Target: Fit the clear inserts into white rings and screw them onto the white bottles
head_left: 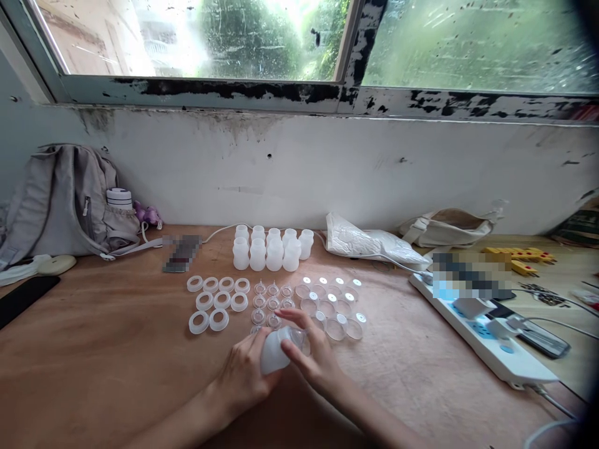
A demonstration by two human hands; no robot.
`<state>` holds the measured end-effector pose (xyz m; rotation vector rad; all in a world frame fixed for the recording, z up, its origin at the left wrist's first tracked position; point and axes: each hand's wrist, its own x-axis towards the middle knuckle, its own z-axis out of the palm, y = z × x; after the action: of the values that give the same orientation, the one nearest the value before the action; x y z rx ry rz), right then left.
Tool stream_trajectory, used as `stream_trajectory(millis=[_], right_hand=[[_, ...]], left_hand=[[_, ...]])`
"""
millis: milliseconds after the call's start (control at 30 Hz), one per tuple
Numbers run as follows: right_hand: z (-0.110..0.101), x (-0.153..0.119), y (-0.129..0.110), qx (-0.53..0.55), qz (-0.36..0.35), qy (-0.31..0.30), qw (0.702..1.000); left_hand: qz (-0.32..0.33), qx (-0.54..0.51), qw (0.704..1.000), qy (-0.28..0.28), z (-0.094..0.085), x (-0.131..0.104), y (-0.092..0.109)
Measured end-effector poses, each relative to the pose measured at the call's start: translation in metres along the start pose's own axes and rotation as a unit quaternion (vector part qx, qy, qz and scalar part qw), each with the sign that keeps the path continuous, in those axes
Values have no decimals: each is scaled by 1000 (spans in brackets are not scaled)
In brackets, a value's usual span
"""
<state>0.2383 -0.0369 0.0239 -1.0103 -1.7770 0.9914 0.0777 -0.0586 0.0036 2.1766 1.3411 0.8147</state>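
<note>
A white translucent bottle (274,353) lies tilted between my hands near the table's front. My left hand (248,368) is wrapped round its body. My right hand (314,352) has its fingers on a clear cap-like piece (298,338) at the bottle's upper right end. Beyond my hands are clear nipple-like pieces (272,304) in rows. White rings (204,301) lie to their left. To the right are clear round covers (336,328) and small white discs (332,298). Several white bottles (274,254) stand upright behind these parts.
A grey backpack (70,199) leans at the back left, with a black object (28,299) before it. At the right lie a white power strip (486,340) with cables, a white plastic package (374,240) and a beige bag (444,227). The wall and window stand behind.
</note>
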Motion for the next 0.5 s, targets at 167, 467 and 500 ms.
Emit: stream_trajectory(millis=[167,467,500], right_hand=[[-37,18,5,-194,-53,66,977],[-62,23,27,-406,-15,-27,913],[-62,22,29,-410,-14,-45,911]], left_hand=[[-43,-14,999,4,-7,2,1],[-40,-9,999,18,-8,3,-4],[-34,-12,999,20,-8,3,-4]])
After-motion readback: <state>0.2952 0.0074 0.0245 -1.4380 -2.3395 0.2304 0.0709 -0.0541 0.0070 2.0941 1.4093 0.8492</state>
